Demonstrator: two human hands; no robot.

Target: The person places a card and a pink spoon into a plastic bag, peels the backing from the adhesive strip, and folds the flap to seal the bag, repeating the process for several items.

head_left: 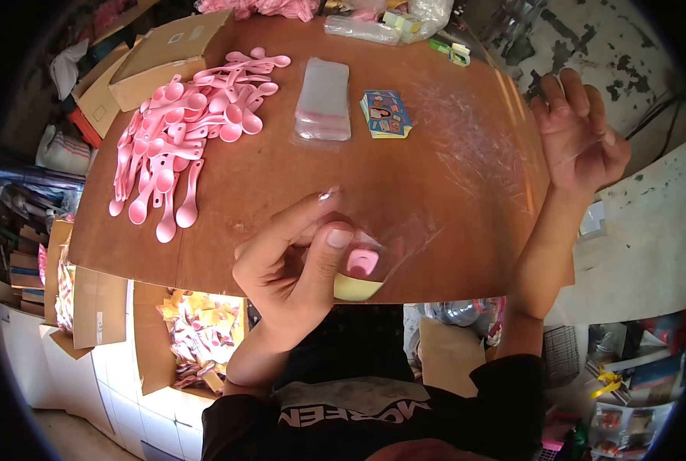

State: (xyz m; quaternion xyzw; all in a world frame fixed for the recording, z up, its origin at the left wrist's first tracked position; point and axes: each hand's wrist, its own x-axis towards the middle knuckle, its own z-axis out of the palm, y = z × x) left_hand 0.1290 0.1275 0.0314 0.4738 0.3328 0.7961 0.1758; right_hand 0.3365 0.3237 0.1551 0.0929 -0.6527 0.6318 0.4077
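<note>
Near the table's front edge, my left hand (293, 261) is closed on a clear plastic bag (400, 250). Inside the bag show the end of a pink spoon (361, 263) and a pale yellow card edge (357, 288); the rest is hidden by my fingers. My right hand (579, 131) is raised over the table's right edge, its fingers curled with the thumb near them; a thin clear strip seems to lie between them, too faint to make out. Pink spoons (170, 146) lie piled at the left. A stack of clear bags (323, 100) and a stack of printed cards (385, 114) lie at the back middle.
Clear film scraps (473, 142) lie on the brown table (251, 223) at the right. A cardboard box (174, 58) stands at the back left. Plastic packs (362, 29) and a green item (450, 52) are at the back. Below the table is an open box of filled packets (203, 330).
</note>
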